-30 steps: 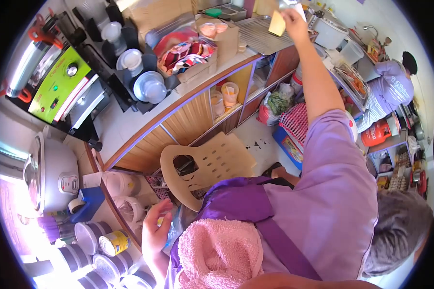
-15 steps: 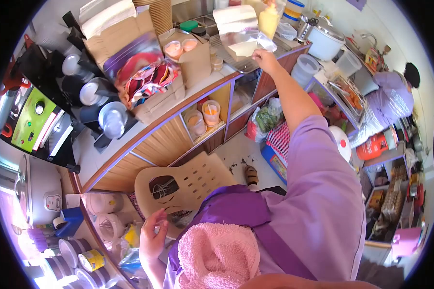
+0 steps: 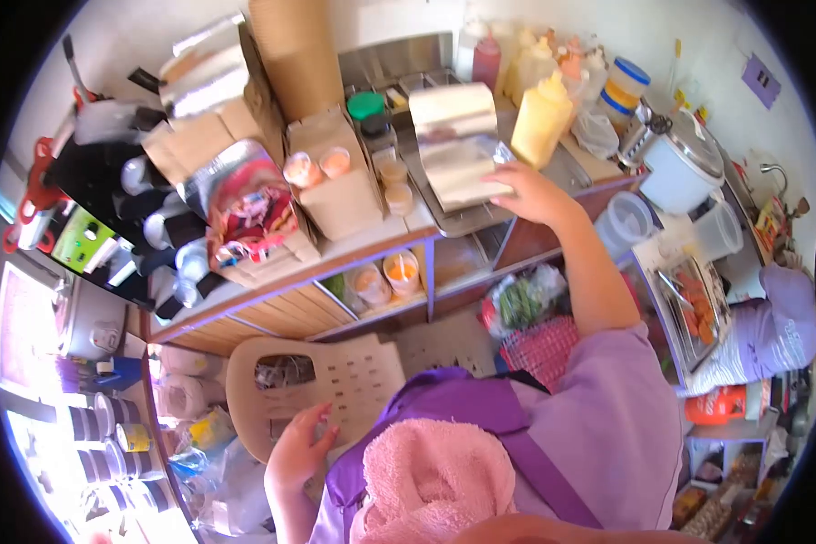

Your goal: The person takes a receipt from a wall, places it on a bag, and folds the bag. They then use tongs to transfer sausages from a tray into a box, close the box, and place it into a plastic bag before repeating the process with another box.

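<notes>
"Can you see the metal tray (image 3: 473, 220) whole?"
"No, the foil-and-paper wrapping (image 3: 461, 179) hides part of it."
"Is the right hand (image 3: 537, 193) pinching that wrapping?"
"Can't tell; the grip is too small and blurred."
"And the co-worker (image 3: 780, 317)?"
"Cut off by the dark rim, head out of view."
"What does the purple wall sign (image 3: 761, 82) say?"
"Too small to read."
"The lidded tubs (image 3: 111, 414) at far left?"
"Partly washed out by glare; the pink towel (image 3: 437, 476) runs off the bottom edge."

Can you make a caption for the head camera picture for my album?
Right hand touching paper on a metal tray beside a yellow bottle, left hand open near a tan chair.
</notes>
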